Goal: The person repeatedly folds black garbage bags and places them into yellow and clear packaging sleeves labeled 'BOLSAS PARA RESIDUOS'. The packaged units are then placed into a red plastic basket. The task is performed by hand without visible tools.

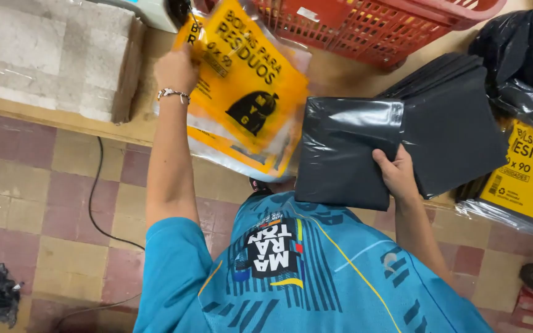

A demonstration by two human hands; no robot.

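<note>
Folded black bags (347, 154) are sitting at about the centre of the view, pinched at their lower right corner by the right hand (396, 176), whose grip is closing thumb-on-top around the stack. Yellow printed packaging sleeves (248, 92) are lying at about eleven o'clock from that stack, and the left hand (177, 71) is gripping their upper left edge, fingers curled tight on the plastic. Judging by how things lie, the packing is partly along: one folded bundle is in hand and not yet inside a sleeve, a pile of loose black bags (451, 123) is waiting at three o'clock on the wooden tabletop (340, 74), and a finished yellow packet (528, 176) is resting at the far right edge. Red plastic basket (377, 24) is standing at twelve o'clock, behind the sleeves. The left arm is stretching nearly straight up and forward, a bracelet (173, 94) showing at the wrist; the right arm is bending at the elbow, forearm angling in from five o'clock, wrist cocked inward
</note>
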